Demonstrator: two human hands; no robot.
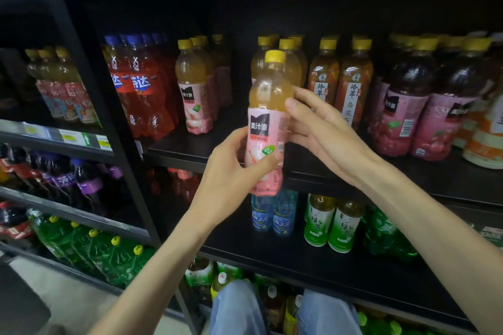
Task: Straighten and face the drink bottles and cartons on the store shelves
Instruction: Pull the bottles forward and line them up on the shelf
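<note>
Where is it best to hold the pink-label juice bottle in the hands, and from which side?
Probably the labelled lower body of the pink-label juice bottle, from the left, as the left hand grips it now: it stands upright, label facing out. The right hand touches the other side.

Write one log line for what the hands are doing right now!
left hand: grips pink-label juice bottle low | right hand: fingers on its upper side | bottle: upright, label forward, before shelf
</note>
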